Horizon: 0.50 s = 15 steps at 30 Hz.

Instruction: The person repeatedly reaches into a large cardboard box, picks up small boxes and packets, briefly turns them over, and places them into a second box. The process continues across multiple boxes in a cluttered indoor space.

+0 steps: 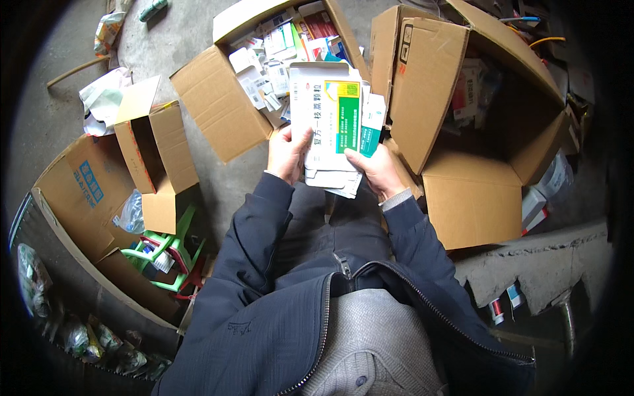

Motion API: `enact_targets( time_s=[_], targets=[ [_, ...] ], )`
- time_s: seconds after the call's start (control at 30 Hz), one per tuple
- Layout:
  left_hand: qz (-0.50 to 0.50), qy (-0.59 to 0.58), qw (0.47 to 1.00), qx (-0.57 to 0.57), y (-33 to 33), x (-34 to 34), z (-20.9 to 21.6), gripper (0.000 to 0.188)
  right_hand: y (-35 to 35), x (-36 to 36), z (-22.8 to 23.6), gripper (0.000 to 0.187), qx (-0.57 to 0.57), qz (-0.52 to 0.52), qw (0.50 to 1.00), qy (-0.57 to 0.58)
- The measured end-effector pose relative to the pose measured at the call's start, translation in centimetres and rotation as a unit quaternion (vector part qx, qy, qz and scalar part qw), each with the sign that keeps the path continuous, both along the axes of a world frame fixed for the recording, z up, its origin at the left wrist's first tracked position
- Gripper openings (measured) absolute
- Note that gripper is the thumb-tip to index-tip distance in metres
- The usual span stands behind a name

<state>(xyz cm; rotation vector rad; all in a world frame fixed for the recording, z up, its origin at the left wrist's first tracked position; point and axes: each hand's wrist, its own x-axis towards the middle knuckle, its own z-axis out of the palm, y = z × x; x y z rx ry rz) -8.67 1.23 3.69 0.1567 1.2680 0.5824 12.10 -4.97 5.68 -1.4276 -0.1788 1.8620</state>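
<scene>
Both my hands hold a stack of flattened medicine cartons [325, 112] in front of me. The top one is white with a green and yellow panel, and its end flap stands out at the far edge. My left hand [288, 153] is closed on the stack's left side, thumb on top. On the right side my right hand [378, 168] grips it, thumb over the green panel; a white and green carton [374, 115] juts out beneath. Just beyond the stack, an open cardboard box [222, 63] holds many small cartons, partly hidden by the stack.
At the right lies a large open cardboard box [432, 86] with a few cartons inside. Left stand a small open box [168, 142] and a bigger one [79, 191], near a green and white plastic stool [173, 264]. A broken concrete slab [528, 264] is at lower right.
</scene>
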Motion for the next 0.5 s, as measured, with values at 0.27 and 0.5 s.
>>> enact_targets(
  time_s=[0.27,0.5],
  targets=[
    [0.114,-0.074,0.990,0.039,0.3,-4.5,-1.9,0.043,0.2,-0.9,-1.1,0.030,0.010,-0.067,0.998,0.013],
    [0.227,-0.081,0.970,0.033,0.9,-8.4,-4.5,0.041,0.6,-0.6,-2.0,0.033,0.012,-0.087,0.996,-0.019]
  ],
)
